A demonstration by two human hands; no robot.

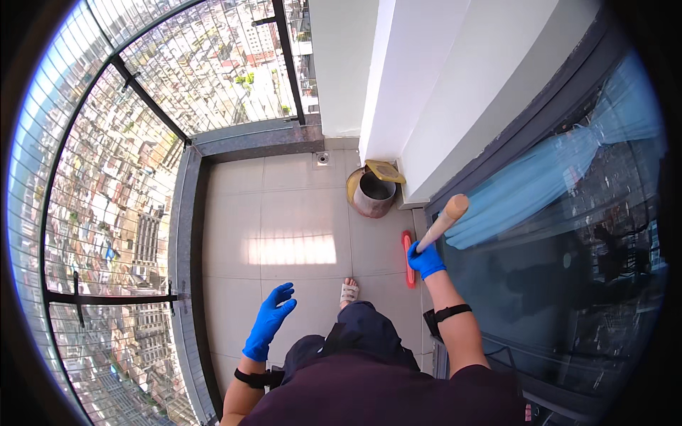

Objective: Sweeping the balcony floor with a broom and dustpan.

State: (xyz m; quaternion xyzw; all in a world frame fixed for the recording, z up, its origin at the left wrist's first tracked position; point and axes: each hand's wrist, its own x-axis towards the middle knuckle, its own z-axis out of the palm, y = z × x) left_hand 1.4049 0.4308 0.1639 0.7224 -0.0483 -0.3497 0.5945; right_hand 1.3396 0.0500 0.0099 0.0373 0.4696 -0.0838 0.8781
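Head view: a wooden handle [444,221] of a red-headed floor brush [408,259], resting on the tiles beside the glass door [540,284], is gripped by the gloved right hand [426,260]. Stiff and light, it is probably best held high. The left hand [270,319] hangs spread, empty.

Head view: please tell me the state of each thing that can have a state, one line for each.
Left hand: open, fingers spread, holding nothing.
Right hand: shut on the wooden handle.
Red broom head: down on the floor tiles, beside the glass door.
Metal bucket: upright, uncovered, in the corner.
Blue curtain: gathered behind the glass.
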